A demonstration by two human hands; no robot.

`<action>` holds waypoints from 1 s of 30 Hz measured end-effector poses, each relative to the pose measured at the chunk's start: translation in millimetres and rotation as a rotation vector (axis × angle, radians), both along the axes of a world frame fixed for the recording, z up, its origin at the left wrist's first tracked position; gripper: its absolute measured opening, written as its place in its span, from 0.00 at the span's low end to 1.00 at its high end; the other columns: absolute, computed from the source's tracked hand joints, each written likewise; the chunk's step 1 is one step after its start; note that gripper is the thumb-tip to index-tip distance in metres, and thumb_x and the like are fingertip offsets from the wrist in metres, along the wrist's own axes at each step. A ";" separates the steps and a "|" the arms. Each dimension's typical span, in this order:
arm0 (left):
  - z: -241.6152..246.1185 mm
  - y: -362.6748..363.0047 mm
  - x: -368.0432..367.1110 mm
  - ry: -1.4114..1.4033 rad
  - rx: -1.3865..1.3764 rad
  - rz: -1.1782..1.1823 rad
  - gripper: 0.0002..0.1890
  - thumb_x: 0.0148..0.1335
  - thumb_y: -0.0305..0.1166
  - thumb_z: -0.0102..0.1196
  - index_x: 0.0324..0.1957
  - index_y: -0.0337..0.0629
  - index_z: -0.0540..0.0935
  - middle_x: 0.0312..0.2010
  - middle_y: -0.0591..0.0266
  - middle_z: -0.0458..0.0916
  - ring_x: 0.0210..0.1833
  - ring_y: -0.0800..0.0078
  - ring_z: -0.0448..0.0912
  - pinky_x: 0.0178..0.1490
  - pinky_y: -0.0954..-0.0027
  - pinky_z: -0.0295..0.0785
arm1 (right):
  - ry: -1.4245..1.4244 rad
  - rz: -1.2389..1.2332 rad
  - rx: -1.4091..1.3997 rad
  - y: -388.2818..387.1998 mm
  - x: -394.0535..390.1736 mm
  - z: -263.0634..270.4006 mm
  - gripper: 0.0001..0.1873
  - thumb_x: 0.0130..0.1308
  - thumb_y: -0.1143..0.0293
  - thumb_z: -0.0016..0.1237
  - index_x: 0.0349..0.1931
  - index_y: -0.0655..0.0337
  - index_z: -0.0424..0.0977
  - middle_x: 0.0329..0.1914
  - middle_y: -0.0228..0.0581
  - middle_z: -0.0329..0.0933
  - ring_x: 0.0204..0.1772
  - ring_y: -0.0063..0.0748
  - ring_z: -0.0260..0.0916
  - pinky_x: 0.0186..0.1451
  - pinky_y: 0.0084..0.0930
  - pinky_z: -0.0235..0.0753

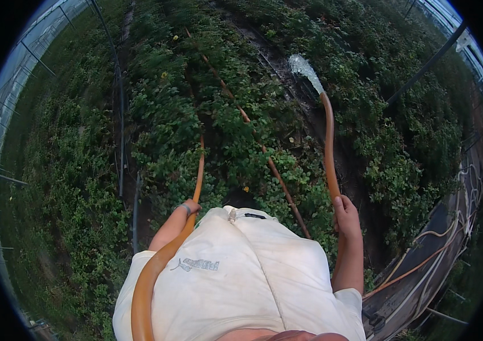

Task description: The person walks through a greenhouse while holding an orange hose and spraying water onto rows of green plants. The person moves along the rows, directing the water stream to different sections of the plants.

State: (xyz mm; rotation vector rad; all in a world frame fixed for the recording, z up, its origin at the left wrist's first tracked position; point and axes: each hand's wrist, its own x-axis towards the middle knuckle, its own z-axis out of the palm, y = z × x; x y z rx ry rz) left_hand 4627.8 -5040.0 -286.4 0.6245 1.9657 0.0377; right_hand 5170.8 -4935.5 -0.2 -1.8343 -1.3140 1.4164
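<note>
My right hand [346,213] grips an orange-brown hose [330,145] below its outlet. The hose points away from me, and a stream of water [304,68] pours from its end over a dark furrow [297,87] between rows of leafy bushes. At my left side my left hand [191,206], with a band at the wrist, closes around a stretch of orange hose [149,277] that runs up over my shoulder. Beyond that hand the hose drops forward into the leaves. Foliage hides where it goes from there.
Bushes [169,115] with a few yellow flowers [164,75] fill the ground ahead. A long thin brown rod [267,155] slants through them. Grey poles [121,128] stand left; a dark post [427,64] leans right. Tangled hoses [450,232] lie on dark sheeting [412,243] at lower right.
</note>
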 end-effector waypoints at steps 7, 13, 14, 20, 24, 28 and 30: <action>-6.0 -9.4 -2.7 -0.055 0.041 0.054 0.11 0.59 0.31 0.63 0.32 0.30 0.81 0.21 0.56 0.81 0.21 0.65 0.80 0.28 0.62 0.77 | 0.047 0.008 0.091 24.0 -13.6 49.7 0.19 0.75 0.54 0.44 0.53 0.59 0.73 0.18 0.21 0.60 0.17 0.12 0.56 0.18 0.17 0.57; -12.1 -18.0 -6.0 -0.088 0.027 0.116 0.14 0.59 0.31 0.64 0.37 0.27 0.80 0.21 0.56 0.82 0.22 0.67 0.81 0.31 0.64 0.78 | 0.048 0.025 0.184 30.0 -32.1 87.3 0.19 0.76 0.55 0.43 0.55 0.60 0.71 0.19 0.21 0.61 0.16 0.12 0.55 0.18 0.16 0.57; -12.6 -19.1 -5.5 -0.084 0.036 0.123 0.12 0.59 0.30 0.63 0.35 0.28 0.80 0.21 0.56 0.81 0.21 0.67 0.80 0.29 0.63 0.77 | 0.042 0.038 0.189 30.8 -33.9 92.0 0.20 0.76 0.55 0.43 0.56 0.60 0.71 0.19 0.22 0.61 0.17 0.12 0.55 0.18 0.16 0.58; -8.5 -15.0 -3.4 -0.091 0.022 0.150 0.11 0.60 0.29 0.62 0.35 0.29 0.79 0.20 0.56 0.80 0.20 0.67 0.79 0.26 0.63 0.76 | -0.088 0.078 0.294 33.4 -42.5 110.7 0.24 0.76 0.53 0.41 0.62 0.62 0.68 0.18 0.24 0.63 0.16 0.13 0.59 0.18 0.16 0.61; -7.8 -16.5 -7.4 -0.106 0.014 0.154 0.16 0.58 0.30 0.64 0.41 0.26 0.79 0.22 0.56 0.82 0.21 0.68 0.81 0.28 0.64 0.78 | -0.036 0.104 0.361 37.4 -41.5 113.8 0.24 0.77 0.53 0.41 0.61 0.62 0.68 0.18 0.23 0.62 0.17 0.12 0.59 0.19 0.15 0.61; -3.1 -15.9 -5.4 -0.098 0.034 0.128 0.14 0.57 0.29 0.64 0.39 0.25 0.79 0.21 0.56 0.82 0.21 0.67 0.81 0.28 0.63 0.77 | 0.005 0.122 0.413 40.0 -45.0 117.2 0.23 0.77 0.53 0.41 0.61 0.61 0.69 0.17 0.23 0.61 0.17 0.11 0.57 0.19 0.15 0.60; -1.2 -16.7 -5.2 -0.106 0.042 0.142 0.14 0.57 0.29 0.65 0.38 0.25 0.79 0.21 0.56 0.81 0.21 0.67 0.81 0.28 0.63 0.77 | 0.021 0.126 0.422 41.7 -47.7 119.2 0.23 0.77 0.53 0.41 0.61 0.61 0.69 0.16 0.22 0.60 0.17 0.10 0.57 0.19 0.14 0.59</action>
